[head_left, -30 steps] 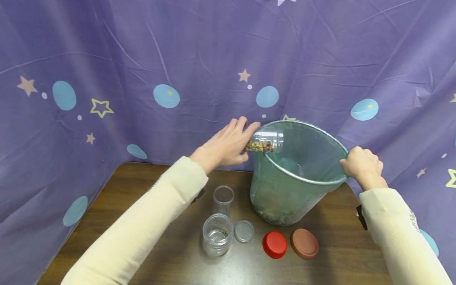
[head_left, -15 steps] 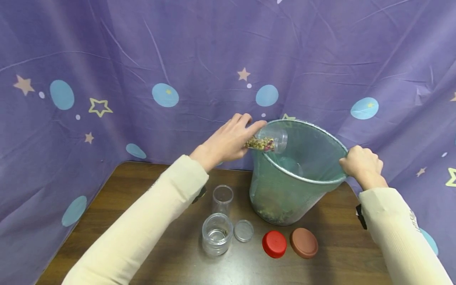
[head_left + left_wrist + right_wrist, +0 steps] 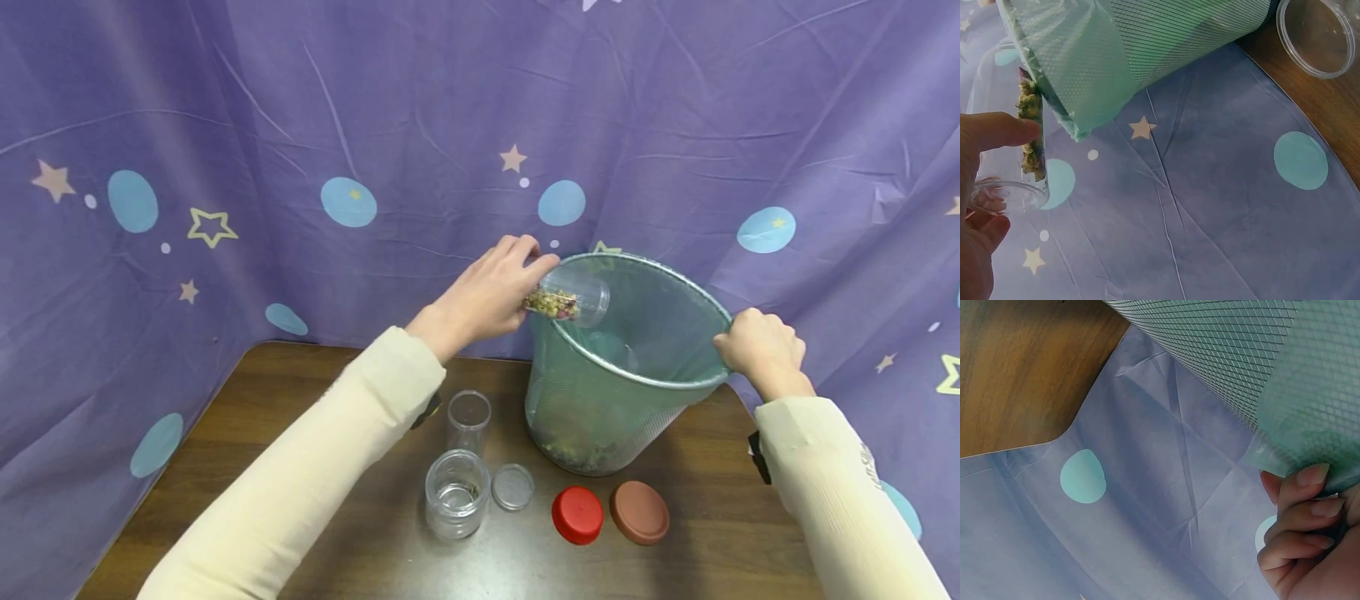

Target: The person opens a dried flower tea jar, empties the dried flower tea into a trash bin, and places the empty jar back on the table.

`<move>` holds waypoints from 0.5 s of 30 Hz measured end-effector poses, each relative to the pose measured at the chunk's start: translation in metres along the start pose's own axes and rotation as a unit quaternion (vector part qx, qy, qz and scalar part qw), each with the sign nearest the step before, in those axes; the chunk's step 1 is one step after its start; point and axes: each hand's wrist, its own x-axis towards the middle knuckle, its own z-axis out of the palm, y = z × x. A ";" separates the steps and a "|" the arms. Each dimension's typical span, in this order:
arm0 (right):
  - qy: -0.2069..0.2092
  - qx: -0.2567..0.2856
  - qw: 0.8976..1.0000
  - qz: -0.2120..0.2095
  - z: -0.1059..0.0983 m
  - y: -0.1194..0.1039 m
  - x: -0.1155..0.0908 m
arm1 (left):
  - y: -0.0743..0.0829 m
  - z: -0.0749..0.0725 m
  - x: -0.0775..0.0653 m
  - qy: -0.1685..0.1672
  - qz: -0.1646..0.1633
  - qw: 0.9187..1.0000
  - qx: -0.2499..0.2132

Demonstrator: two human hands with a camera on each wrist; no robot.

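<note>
My left hand (image 3: 487, 293) grips a clear plastic jar (image 3: 591, 298) by its base end, tipped on its side with its mouth past the bin's left rim. Dried yellowish flower buds (image 3: 1031, 128) with a few reddish bits lie along the jar's lower wall. The mesh waste bin (image 3: 592, 417), lined with a green bag (image 3: 1088, 75), leans to the right. My right hand (image 3: 763, 348) grips the bin's right rim; in the right wrist view its fingers (image 3: 1300, 512) curl over the liner's edge. Dark plant bits show through the mesh at the bin's bottom.
On the wooden table (image 3: 360, 533) stand two open clear jars, a wide one (image 3: 456, 504) and a narrower one (image 3: 468, 421) behind it. A grey lid (image 3: 513, 487), a red lid (image 3: 577, 515) and a brown lid (image 3: 641, 512) lie in front of the bin. A purple curtain (image 3: 435, 125) hangs behind.
The left hand has moved slightly right and up, bringing the jar's mouth further over the bin. The flower buds have shifted a little toward the mouth. The right hand stays on the rim.
</note>
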 end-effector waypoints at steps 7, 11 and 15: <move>0.003 0.002 1.000 0.002 0.001 0.000 0.001 | 0.002 0.001 0.002 0.005 0.002 1.000 0.001; 0.000 0.001 1.000 0.003 0.001 0.000 0.001 | 0.003 0.002 0.002 0.011 0.009 1.000 0.000; 0.000 0.001 1.000 0.003 0.001 0.000 0.001 | 0.004 0.002 0.003 0.024 0.021 0.999 -0.001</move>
